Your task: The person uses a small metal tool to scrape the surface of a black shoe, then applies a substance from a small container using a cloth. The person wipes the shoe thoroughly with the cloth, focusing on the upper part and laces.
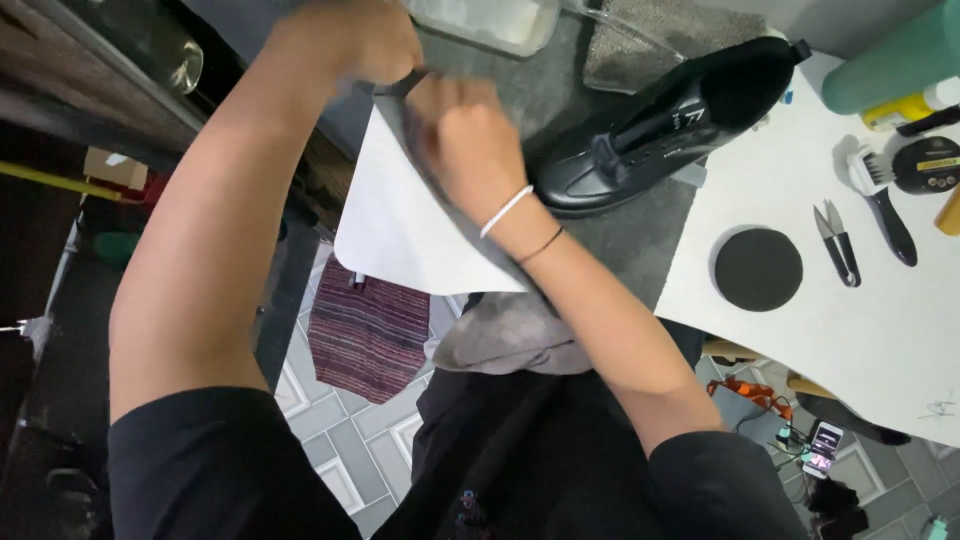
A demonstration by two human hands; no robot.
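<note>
a black lace-up shoe (655, 135) lies on its side on a dark grey mat (640, 240). to its right, a large white sheet (850, 340) covers the table. on that sheet sit a round black disc (758, 269), small black thread snips (838, 243) just beside it, a black-handled brush (885, 205) and a round black tin (928, 165). a teal container (890, 55) stands at the top right corner, a clear plastic tray (490, 22) at the top edge. below, on a grey tiled floor (350, 440), lie a purple striped cloth (368, 335) and a lit phone (823, 447).
</note>
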